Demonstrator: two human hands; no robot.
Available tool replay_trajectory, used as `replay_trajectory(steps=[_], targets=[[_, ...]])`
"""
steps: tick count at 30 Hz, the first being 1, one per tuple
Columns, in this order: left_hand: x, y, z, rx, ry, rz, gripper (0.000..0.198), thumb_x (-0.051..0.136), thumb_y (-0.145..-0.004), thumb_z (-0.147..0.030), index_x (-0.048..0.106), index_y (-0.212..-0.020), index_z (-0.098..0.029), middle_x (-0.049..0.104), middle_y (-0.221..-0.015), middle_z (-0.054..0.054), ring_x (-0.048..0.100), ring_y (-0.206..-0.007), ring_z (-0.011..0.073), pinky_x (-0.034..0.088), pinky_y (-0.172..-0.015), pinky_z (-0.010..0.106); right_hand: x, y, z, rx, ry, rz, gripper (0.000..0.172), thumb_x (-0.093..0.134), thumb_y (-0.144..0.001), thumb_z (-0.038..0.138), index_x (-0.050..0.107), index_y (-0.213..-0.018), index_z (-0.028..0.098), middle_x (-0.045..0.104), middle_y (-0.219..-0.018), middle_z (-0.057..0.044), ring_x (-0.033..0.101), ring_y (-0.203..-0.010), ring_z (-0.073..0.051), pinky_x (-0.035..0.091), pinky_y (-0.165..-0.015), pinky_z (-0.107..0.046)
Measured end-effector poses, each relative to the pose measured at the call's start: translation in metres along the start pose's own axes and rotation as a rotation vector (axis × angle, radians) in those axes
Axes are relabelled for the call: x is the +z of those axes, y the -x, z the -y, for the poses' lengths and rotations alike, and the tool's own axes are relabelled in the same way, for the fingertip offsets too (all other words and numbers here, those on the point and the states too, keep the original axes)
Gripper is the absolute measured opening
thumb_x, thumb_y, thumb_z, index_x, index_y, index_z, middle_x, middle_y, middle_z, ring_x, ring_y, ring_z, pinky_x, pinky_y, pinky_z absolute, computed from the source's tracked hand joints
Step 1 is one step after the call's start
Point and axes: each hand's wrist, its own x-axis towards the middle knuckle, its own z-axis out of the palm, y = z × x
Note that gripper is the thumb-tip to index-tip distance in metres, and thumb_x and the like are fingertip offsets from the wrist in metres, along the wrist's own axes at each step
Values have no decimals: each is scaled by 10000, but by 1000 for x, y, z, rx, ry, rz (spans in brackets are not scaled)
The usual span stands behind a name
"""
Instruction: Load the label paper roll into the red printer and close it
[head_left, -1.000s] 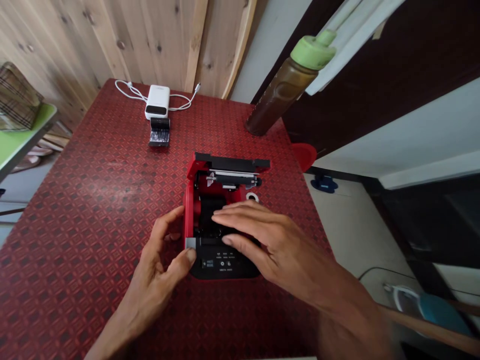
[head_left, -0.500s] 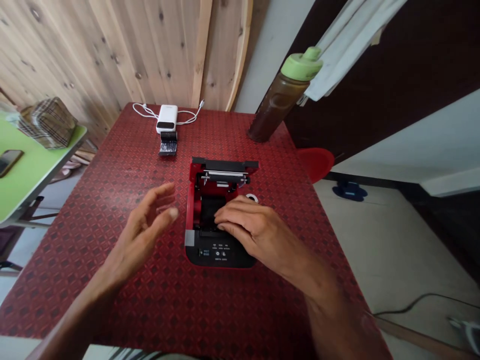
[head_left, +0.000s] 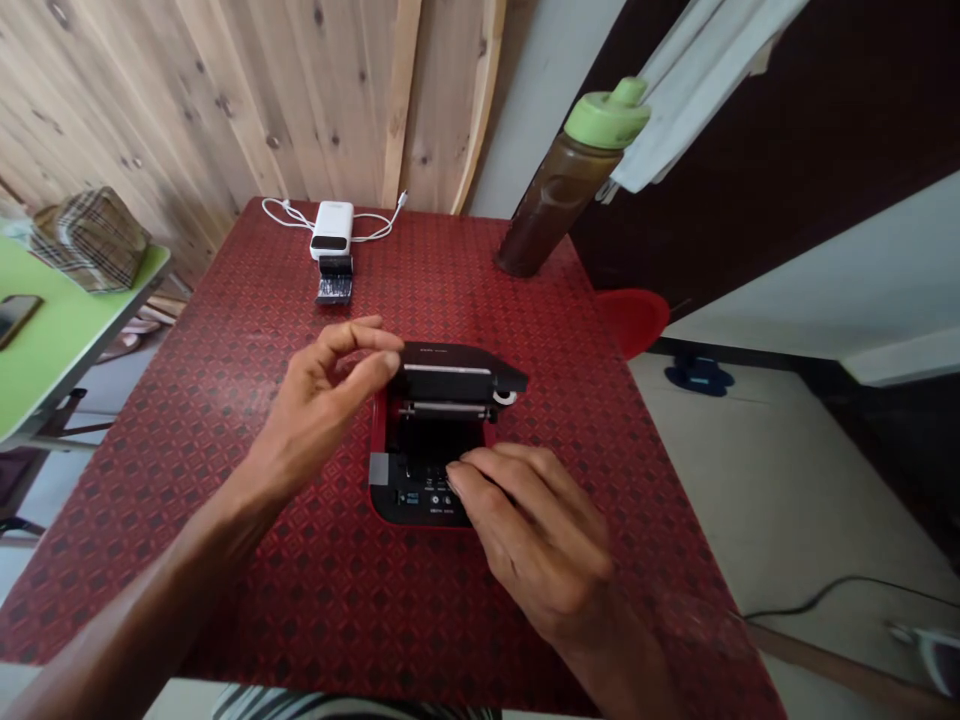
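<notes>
The red-and-black receipt printer (head_left: pixel 424 505) points its long axis away, control panel (head_left: pixel 427 500) toward the person, lid (head_left: pixel 450 375) half open. The left hand's (head_left: pixel 322 395) fingers curl at the lid's edge, pinching or not unclear; the right hand's (head_left: pixel 532 530) lie loosely spread on the panel.

The left hand (head_left: pixel 322 400) and right hand (head_left: pixel 536 545) are bare; striped black-and-white clothing (head_left: pixel 352 708) shows below.

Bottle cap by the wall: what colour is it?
The bottle cap is light green, and it shows clearly in the head view.

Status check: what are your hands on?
Left hand on the part-open black lid of the red printer. Right hand on its front panel. Power bank behind.
</notes>
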Motion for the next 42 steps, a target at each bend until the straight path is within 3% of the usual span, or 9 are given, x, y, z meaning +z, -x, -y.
replay_trajectory(steps=[2, 5, 8, 14, 24, 31, 36, 39, 42], targets=[[-3, 16, 6, -99, 13, 0, 442, 887, -883, -388, 759, -1298, -306, 721, -1434, 64, 564, -1481, 328, 435, -1232, 506, 0, 4, 2, -9, 75, -16, 215, 724, -957, -43, 750, -1135, 77, 816, -1067, -158, 731, -1033, -265, 626, -904, -399], [-5, 33, 13, -205, 41, 6, 682, 910, -860, -413, 640, -1478, -312, 625, -1591, 95, 504, -1551, 359, 407, -1270, 560, 0, 4, 5, 14, 155, -47, 202, 738, -968, -9, 742, -1128, 114, 824, -1185, -179, 727, -1168, -286, 605, -983, -411], [-3, 41, 16, -264, 71, 25, 680, 869, -894, -429, 617, -1512, -300, 588, -1641, 111, 479, -1576, 376, 381, -1293, 588, 1, 0, 6, 65, 136, -15, 182, 711, -992, 11, 709, -1102, 156, 820, -1283, -173, 732, -1261, -296, 579, -1045, -431], [5, 47, 19, -301, 156, 50, 637, 860, -890, -418, 638, -1471, -280, 631, -1613, 99, 537, -1536, 370, 440, -1264, 540, 1, -5, 3, 165, 47, 27, 124, 654, -1071, 121, 628, -1027, 234, 855, -1231, -83, 797, -1202, -265, 542, -1047, -444], [5, 51, 25, -265, 143, 101, 581, 766, -996, -354, 596, -1549, -306, 584, -1668, 74, 535, -1545, 338, 474, -1252, 489, -4, -6, 0, 192, -26, 108, 83, 667, -1066, 126, 661, -1080, 207, 851, -1242, -87, 799, -1215, -237, 586, -1082, -397], [2, 56, 32, -295, 160, 64, 597, 764, -992, -322, 599, -1566, -332, 580, -1681, 45, 511, -1572, 329, 444, -1276, 474, -2, 0, 1, 225, -99, 17, 154, 662, -1055, 109, 679, -1152, 227, 846, -1248, -93, 799, -1208, -257, 643, -1048, -442], [-4, 74, 35, -376, 214, 52, 535, 696, -1050, -419, 608, -1569, -324, 577, -1683, 66, 500, -1582, 343, 393, -1307, 514, -5, 30, 10, 483, -118, -150, 319, 682, -1037, 151, 667, -1345, 232, 813, -1307, -120, 784, -1227, -276, 653, -1055, -469], [-7, 83, 36, -386, 199, 44, 539, 718, -1033, -409, 621, -1559, -346, 581, -1681, 58, 502, -1576, 350, 414, -1290, 521, 0, 50, 19, 730, -160, -95, 324, 624, -1093, 342, 654, -1396, 231, 835, -1255, -119, 837, -1083, -272, 707, -889, -420], [-7, 86, 35, -372, 186, 41, 513, 736, -1019, -411, 656, -1522, -352, 608, -1656, 51, 529, -1552, 344, 449, -1263, 493, 7, 60, 27, 840, -234, -56, 384, 568, -1112, 461, 663, -1387, 210, 856, -1162, -123, 856, -945, -259, 713, -788, -389]])
